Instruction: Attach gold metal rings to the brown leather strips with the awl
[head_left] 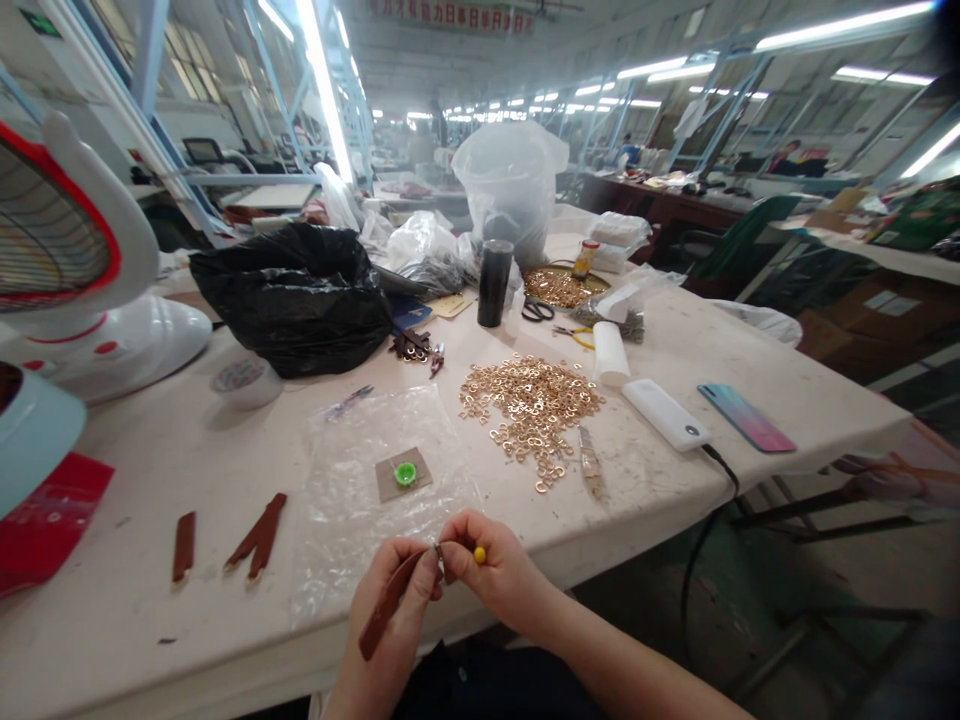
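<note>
In the head view, my left hand (pixel 396 600) is closed around a brown leather strap (pixel 386 610), which slants down across the palm. My right hand (pixel 499 570) meets it at the strap's upper end, thumb and forefinger pinched together. A small tool with a round yellow end (pixel 479 554) sticks out of the right hand; the rest of it is hidden by the fingers. Just beyond the hands, a green cap-like dish (pixel 406 474) rests on a brown square (pixel 379 488) over a clear plastic sheet (pixel 330 540). More brown straps (pixel 184 545) with metal ends lie to the left.
Loose gold-coloured metal rings (pixel 532 395) are heaped at mid-table. Behind them stand a dark cylinder (pixel 495 285), scissors (pixel 538 311) and yellow-handled pliers (pixel 577 335). A white power bank (pixel 665 414) and phone (pixel 746 417) lie right; a black bag (pixel 292 300) and heater (pixel 112 340) stand left.
</note>
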